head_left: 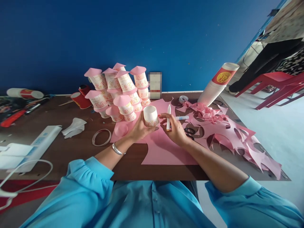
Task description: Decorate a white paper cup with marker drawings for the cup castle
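Note:
My left hand (140, 129) is closed around a white paper cup (150, 114) with small flower drawings near its lower end. Just right of the cup, my right hand (175, 130) grips a white marker pen (168, 115), held upright between the fingers. Both hands are above a sheet of pink paper (166, 155) on the table. Behind and to the left stand several decorated paper cups (125, 109), stacked in columns and topped with pink paper cones (122, 100). A glue stick (182, 117) and black-handled scissors (190, 133) lie beyond my right hand.
Pink paper scraps (235, 136) cover the table's right side, before a leaning stack of paper cups (215, 85). At left are a roll of tape (101, 137), crumpled white paper (74, 127) and a power strip (42, 144). A person stands by a red stool (273, 80).

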Motion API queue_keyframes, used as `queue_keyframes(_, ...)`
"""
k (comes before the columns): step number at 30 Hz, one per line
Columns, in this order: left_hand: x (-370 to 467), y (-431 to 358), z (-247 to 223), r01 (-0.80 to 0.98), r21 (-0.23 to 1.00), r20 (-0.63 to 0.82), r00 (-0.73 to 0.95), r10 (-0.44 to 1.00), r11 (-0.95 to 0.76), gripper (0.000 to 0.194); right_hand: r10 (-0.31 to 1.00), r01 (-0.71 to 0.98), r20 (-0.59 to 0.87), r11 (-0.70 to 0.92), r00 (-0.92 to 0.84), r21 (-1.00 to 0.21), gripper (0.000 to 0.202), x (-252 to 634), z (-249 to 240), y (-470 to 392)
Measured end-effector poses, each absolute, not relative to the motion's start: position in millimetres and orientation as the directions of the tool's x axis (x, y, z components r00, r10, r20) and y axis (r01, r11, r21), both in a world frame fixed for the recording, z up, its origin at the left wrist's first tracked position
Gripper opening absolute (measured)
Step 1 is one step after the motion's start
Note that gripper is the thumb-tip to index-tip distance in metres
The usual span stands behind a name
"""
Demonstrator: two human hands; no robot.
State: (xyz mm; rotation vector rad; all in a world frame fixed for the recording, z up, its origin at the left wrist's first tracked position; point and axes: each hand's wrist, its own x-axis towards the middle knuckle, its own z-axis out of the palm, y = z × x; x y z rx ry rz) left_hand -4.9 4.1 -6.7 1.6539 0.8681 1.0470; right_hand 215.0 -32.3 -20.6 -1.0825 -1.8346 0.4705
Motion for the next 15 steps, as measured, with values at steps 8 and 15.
queue_keyframes(8,-23,-2,-2,0.335,0.871,0.241,0.345,0.907,-0.358,0.086,0.808,0.544,0.565,0.555,-0.169,-0.63,0.038,219,-20,-28)
queue_keyframes(15,-42,-24,-18,0.546,0.766,0.194,0.306,0.932,-0.339,0.087,0.768,0.583,0.593,0.604,-0.242,-0.543,0.038,217,-23,-29)
